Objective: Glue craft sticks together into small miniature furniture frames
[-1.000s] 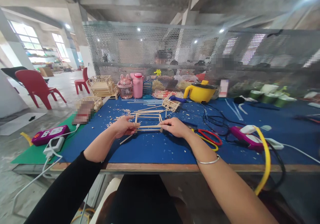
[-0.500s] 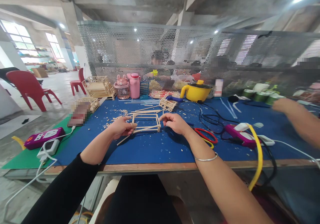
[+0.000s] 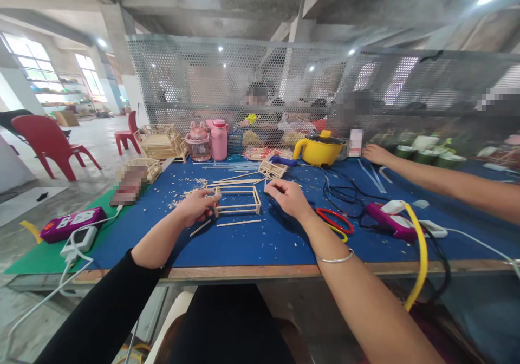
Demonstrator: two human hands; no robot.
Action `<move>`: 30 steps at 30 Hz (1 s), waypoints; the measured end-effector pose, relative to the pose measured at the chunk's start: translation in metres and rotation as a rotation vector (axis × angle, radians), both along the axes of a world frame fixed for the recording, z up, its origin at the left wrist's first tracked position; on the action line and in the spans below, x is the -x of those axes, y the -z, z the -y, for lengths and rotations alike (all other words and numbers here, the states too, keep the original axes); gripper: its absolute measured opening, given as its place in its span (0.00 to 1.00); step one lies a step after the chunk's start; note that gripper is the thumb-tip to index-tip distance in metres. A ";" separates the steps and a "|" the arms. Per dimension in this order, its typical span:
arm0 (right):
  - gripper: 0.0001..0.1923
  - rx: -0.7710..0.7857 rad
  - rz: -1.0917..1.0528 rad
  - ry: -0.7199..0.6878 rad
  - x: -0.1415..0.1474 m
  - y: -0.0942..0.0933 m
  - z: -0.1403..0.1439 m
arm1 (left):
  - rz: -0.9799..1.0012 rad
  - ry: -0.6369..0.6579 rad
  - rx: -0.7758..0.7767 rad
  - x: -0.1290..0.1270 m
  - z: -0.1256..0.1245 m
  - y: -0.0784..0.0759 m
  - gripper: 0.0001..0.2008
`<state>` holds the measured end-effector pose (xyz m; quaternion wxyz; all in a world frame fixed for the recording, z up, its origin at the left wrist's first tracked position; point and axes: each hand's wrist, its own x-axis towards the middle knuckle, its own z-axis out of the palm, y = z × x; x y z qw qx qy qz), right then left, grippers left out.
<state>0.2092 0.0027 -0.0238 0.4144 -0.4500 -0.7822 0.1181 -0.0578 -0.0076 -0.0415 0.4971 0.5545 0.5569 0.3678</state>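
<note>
A small open frame of thin wooden sticks (image 3: pixel 238 200) stands on the blue table mat (image 3: pixel 252 242). My left hand (image 3: pixel 195 206) grips the frame's left end with its fingertips. My right hand (image 3: pixel 289 196) hovers just right of the frame, fingers loosely curled and apart, not touching it. One loose stick (image 3: pixel 238 223) lies flat on the mat just in front of the frame, and another (image 3: pixel 200 227) lies under my left hand. More loose sticks (image 3: pixel 238 181) sit behind the frame.
Red-handled scissors (image 3: pixel 336 219), a pink glue gun (image 3: pixel 390 216) with cables and a yellow hose (image 3: pixel 420 255) lie to the right. A co-worker's hand (image 3: pixel 374 153) reaches in near a yellow pot (image 3: pixel 323 148). Pink bottles (image 3: pixel 219 139), stick models (image 3: pixel 162 139) and a purple power strip (image 3: pixel 69 224) are at left.
My right hand let go of the frame's right end and lifted back. A stick now lies on the mat in front of the frame. The co-worker's arm reached further in.
</note>
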 end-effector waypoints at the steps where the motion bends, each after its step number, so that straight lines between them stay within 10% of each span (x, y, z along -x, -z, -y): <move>1: 0.16 -0.026 0.029 0.069 -0.003 -0.001 -0.004 | -0.045 -0.015 -0.034 0.001 -0.001 0.001 0.21; 5: 0.16 -0.019 0.258 0.202 -0.008 -0.006 -0.037 | -0.227 -0.124 -0.163 0.006 -0.017 0.000 0.18; 17: 0.20 0.163 0.862 -0.073 0.067 -0.007 -0.163 | -0.490 -0.326 -0.366 0.023 -0.065 0.003 0.15; 30: 0.14 0.256 1.092 -0.089 0.085 -0.006 -0.159 | -0.402 -0.343 -0.437 0.019 -0.056 0.003 0.16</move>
